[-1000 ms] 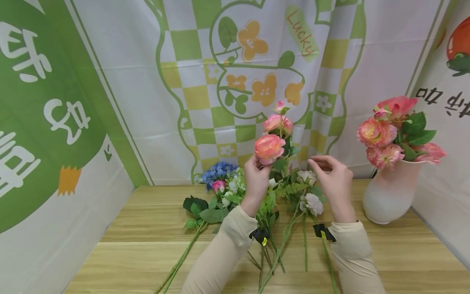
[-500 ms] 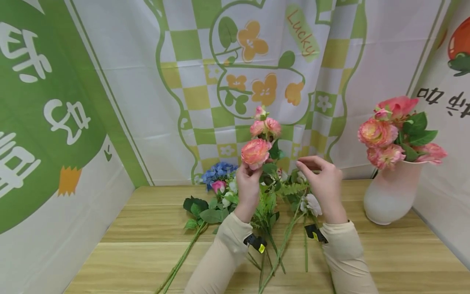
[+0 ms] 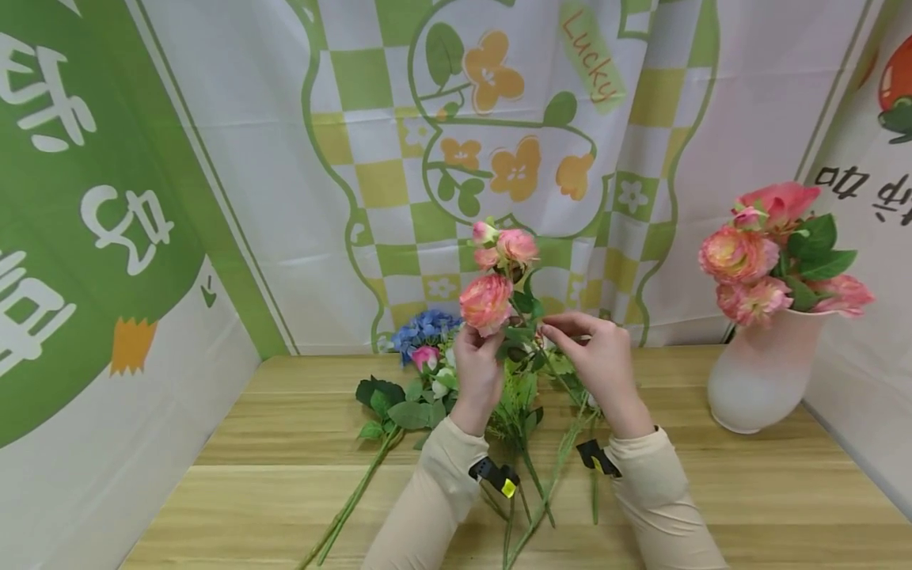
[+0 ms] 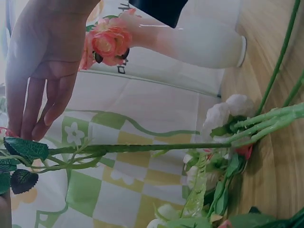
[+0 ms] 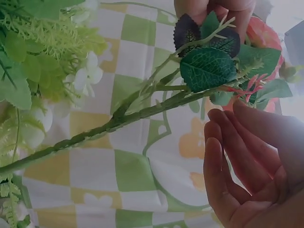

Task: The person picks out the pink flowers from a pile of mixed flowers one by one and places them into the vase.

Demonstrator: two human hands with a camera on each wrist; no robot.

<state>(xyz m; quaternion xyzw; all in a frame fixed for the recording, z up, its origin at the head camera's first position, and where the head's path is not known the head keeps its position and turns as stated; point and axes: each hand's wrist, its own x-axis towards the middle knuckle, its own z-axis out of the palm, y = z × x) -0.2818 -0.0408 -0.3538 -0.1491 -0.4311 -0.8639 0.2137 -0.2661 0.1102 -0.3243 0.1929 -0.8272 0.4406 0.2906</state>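
Just beneath the large ruffled bloom, my left hand [image 3: 479,376] holds a pink flower spray [image 3: 486,305] upright over the table. Its left fingers [image 5: 213,7] show behind the dark green leaves [image 5: 209,69] in the right wrist view. My right hand [image 3: 602,364] has its fingertips right at a small red sprig [image 5: 247,88] beside the stem [image 5: 128,118]. Those fingers are loosely bent with gaps between them, nearly straight in the left wrist view. The stem's lower end splits into several green branches [image 4: 266,121], close over the table.
A white and pink vase [image 3: 758,380] with pink flowers [image 3: 741,253] stands at the right. On the wooden table [image 3: 235,491] lie blue flowers [image 3: 423,332], a pink bud [image 3: 425,358], white flowers [image 4: 232,111] and greenery with long stems [image 3: 359,491]. A printed curtain [image 3: 385,190] hangs behind.
My left hand has brought the pink spray leftward and slightly lower, tilting its top left. My right hand has moved left, closing the gap to the leaves and sprig.
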